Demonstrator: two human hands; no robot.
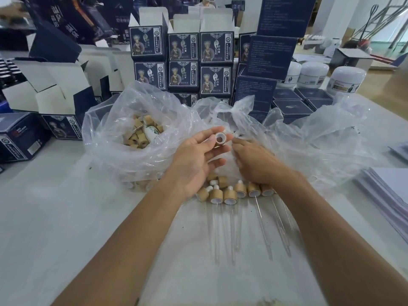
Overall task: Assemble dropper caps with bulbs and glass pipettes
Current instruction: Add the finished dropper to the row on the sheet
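Observation:
My left hand pinches a bamboo dropper cap between thumb and fingers, its open white-lined end facing me. My right hand is just right of it, fingertips pinched on a small white bulb close to the cap. Below my hands, several assembled droppers lie in a row on the white table, their glass pipettes pointing toward me. A clear plastic bag at the left holds several loose bamboo caps.
More crumpled clear plastic spreads to the right. Stacks of dark blue printed boxes stand behind the bags, white jars at the back right, open cartons at the left, and a paper stack at the right edge.

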